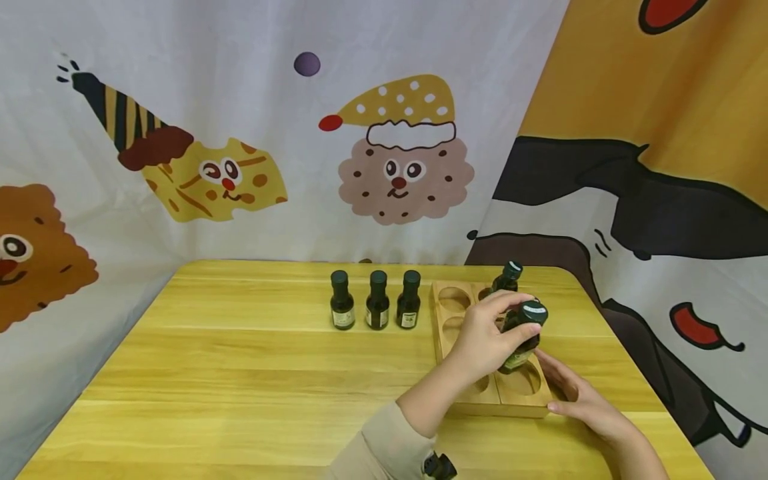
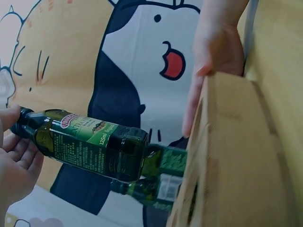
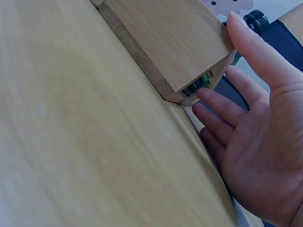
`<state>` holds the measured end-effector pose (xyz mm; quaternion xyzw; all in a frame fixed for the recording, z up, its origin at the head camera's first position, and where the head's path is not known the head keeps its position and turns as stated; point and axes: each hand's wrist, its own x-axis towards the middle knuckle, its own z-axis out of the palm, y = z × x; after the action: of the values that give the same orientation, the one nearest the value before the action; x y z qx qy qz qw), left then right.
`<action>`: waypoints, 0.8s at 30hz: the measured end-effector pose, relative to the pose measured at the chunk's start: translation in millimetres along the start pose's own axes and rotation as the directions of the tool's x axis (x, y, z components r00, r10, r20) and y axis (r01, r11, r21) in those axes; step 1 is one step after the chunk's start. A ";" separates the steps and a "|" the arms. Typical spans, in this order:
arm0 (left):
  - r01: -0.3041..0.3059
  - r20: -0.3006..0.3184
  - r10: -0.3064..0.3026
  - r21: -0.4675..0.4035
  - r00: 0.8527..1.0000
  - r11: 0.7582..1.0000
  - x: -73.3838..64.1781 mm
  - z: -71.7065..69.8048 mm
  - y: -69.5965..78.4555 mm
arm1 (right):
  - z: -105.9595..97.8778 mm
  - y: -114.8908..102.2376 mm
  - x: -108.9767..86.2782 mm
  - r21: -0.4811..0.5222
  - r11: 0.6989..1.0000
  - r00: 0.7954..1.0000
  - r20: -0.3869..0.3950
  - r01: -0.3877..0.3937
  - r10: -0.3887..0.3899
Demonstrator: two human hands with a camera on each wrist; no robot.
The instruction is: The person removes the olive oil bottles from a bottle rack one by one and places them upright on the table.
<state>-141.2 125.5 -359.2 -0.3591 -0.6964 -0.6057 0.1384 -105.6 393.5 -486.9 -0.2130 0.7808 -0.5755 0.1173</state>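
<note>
A dark green olive oil bottle (image 1: 521,341) with a green label hangs over the front right hole of a wooden rack (image 1: 522,411). My left hand (image 1: 480,340) grips it near the cap; in the left wrist view this bottle (image 2: 90,142) has its base toward the rack (image 2: 241,142). Behind it, a similar bottle (image 1: 507,277) stands in the rack's back right part, its lower half hidden by my left hand. My right hand (image 1: 579,399) touches the rack's front right corner, its fingers (image 3: 227,106) fairly straight along the side.
On the wooden table (image 1: 240,387), left of the rack, three similar bottles stand upright in a row: a left one (image 1: 343,303), a middle one (image 1: 378,303) and a right one (image 1: 409,303). A printed curtain (image 1: 252,87) hangs behind the table and along its right side.
</note>
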 end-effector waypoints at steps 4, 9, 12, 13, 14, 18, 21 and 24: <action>-0.013 -0.002 0.013 0.003 1.000 1.000 3.7 -13.3 3.2 | -0.2 0.0 -0.8 0.007 1.000 1.000 0.010 -0.004 0.004; -0.032 0.009 0.032 0.005 0.999 0.999 6.3 -28.4 2.5 | -0.1 2.5 -0.9 0.025 1.000 1.000 0.020 0.007 -0.007; -0.047 0.016 0.047 0.034 0.999 0.998 7.9 -35.8 1.2 | -0.5 4.5 -0.3 0.021 1.000 1.000 0.017 0.017 -0.018; -0.047 0.018 0.046 0.036 0.999 0.998 8.4 -38.2 1.2 | -0.6 5.0 -0.1 0.016 1.000 1.000 0.017 0.021 -0.021; -0.045 0.017 0.045 0.042 0.999 0.998 8.8 -40.6 1.5 | -0.7 5.6 0.1 0.015 1.000 1.000 0.013 0.021 -0.021; -0.029 0.010 0.029 0.040 1.000 0.999 9.7 -50.6 2.8 | -0.9 6.5 0.1 0.010 1.000 1.000 0.009 0.017 -0.017; -0.033 -0.002 0.033 -0.001 0.999 0.999 10.2 -58.1 3.4 | -0.4 6.4 -0.2 0.024 1.000 1.000 0.005 0.005 -0.005; -0.037 -0.011 0.037 -0.025 0.999 0.999 10.2 -65.7 3.5 | -0.3 6.0 -0.3 0.032 0.999 1.000 0.008 0.001 -0.001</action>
<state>-161.9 66.9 -335.2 -0.3705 -0.6811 -0.6138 0.1487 -106.7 395.4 -492.5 -0.2138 0.7709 -0.5872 0.1234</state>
